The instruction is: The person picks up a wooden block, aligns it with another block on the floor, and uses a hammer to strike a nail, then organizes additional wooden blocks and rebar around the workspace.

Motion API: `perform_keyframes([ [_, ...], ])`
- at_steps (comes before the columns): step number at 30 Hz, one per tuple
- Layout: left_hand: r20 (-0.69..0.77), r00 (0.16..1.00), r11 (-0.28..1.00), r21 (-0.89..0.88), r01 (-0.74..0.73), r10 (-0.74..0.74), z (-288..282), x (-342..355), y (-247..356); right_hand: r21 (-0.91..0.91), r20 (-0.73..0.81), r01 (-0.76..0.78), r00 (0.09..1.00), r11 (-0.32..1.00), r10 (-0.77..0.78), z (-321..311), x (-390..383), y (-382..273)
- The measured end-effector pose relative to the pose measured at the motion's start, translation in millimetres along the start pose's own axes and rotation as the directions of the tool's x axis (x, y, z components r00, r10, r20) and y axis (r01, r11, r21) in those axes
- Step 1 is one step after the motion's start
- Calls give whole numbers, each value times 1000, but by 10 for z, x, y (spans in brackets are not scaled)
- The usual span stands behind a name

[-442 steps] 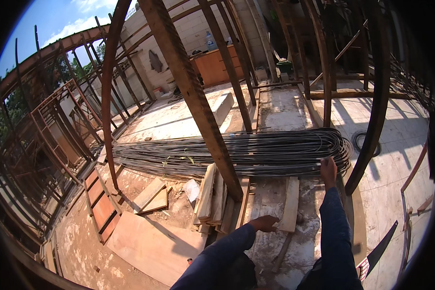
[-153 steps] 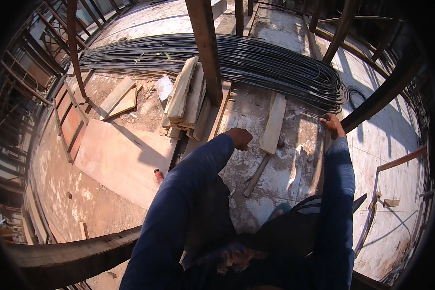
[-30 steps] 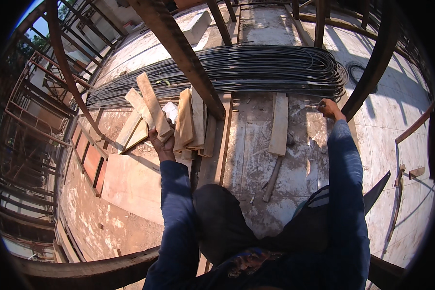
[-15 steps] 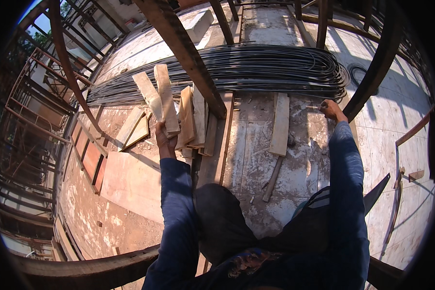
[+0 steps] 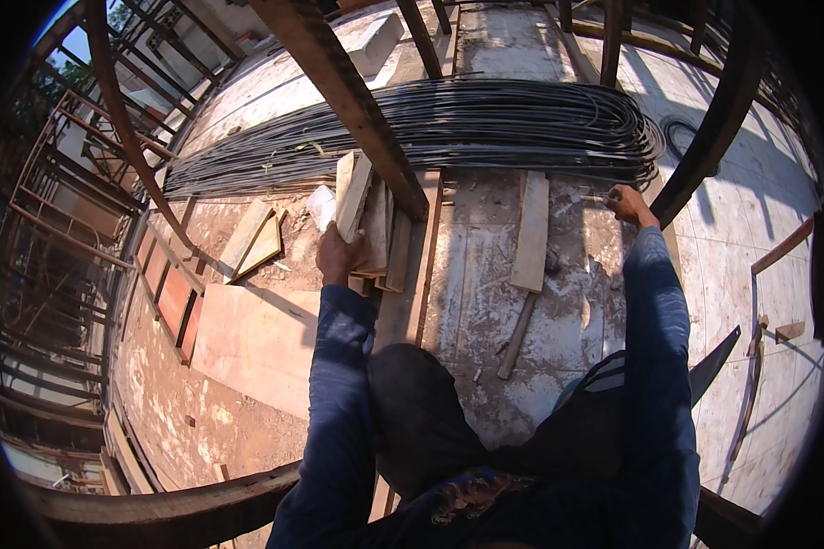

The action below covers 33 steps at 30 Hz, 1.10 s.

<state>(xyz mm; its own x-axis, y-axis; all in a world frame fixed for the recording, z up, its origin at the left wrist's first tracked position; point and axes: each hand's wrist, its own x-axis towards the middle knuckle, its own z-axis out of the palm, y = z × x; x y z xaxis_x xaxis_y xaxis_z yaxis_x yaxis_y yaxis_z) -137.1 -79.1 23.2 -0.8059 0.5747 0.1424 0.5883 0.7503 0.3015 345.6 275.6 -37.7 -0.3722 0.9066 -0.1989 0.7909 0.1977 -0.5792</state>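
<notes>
My left hand [image 5: 341, 253] is closed around the near end of pale wooden boards [image 5: 353, 190]. They rest on or against a stack of short boards [image 5: 375, 229] beside a slanting timber post. My right hand [image 5: 630, 204] is out to the right above the dusty floor, fingers curled together near the coil's lower edge. What it pinches, if anything, is too small to make out. Between my hands lies a single wooden board [image 5: 530, 233]. A wooden tool handle [image 5: 519, 339] sticks out from its near end; the tool's other end is hidden.
A long bundle of black rods [image 5: 522, 123] spans the floor ahead. Timber posts [image 5: 343, 91] rise at left and right [image 5: 714, 137]. Plywood [image 5: 252, 343] and offcuts [image 5: 252, 240] lie left. A dark pointed blade [image 5: 714, 366] juts out beside my right leg.
My left hand has lowered the two raised boards to the stack and moved slightly right. The right hand has hardly moved.
</notes>
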Motion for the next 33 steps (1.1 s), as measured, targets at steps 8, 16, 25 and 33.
perform_keyframes([
  [8,-166,982,991,86,107,-91,-31,-89,252,-56,-7,13,1000,998,-13,47,58,88],
  [16,13,991,985,114,132,-135,-64,-44,214,-133,-46,129,990,983,-136,122,106,55],
  [25,-116,991,991,125,-52,67,-110,-10,316,-95,-50,82,995,992,-87,121,127,63],
  [33,-299,585,552,-196,-811,754,-197,-37,1031,-132,-68,123,989,984,-133,163,31,-45],
])
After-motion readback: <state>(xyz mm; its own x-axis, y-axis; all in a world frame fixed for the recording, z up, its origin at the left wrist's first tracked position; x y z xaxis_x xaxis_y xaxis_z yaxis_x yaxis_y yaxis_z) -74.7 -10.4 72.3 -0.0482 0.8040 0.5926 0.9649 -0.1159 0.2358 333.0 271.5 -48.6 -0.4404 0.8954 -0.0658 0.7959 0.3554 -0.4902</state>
